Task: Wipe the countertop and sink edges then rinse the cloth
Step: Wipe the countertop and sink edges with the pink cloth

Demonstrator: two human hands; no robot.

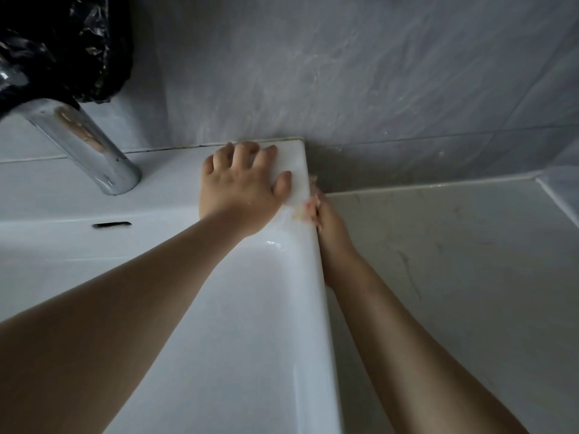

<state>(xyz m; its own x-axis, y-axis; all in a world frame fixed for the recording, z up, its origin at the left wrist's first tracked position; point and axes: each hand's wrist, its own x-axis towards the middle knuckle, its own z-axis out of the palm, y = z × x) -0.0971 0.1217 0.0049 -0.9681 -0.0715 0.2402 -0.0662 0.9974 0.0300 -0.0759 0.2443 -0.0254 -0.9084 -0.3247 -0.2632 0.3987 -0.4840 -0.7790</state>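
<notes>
I am working on the sink-edge step: my left hand point(244, 183) is lying flat and released, fingers spread, bracing on the back right corner of the sink point(300, 277). My right hand point(332, 227) is grasping the pale cloth point(300, 214), pressing it against the sink's outer right wall just above the countertop point(454, 261); most of the cloth is hidden. Next I am judging a firm draw along that edge toward me, with the rinse under the faucet point(84, 145) not yet done.

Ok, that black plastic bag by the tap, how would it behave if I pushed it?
The black plastic bag looks crinkled and glossy, so it is probably thin, floppy film that would crumple rather than slide whole, and may feel slick. Its contents are hidden, so its weight is unclear.
</notes>
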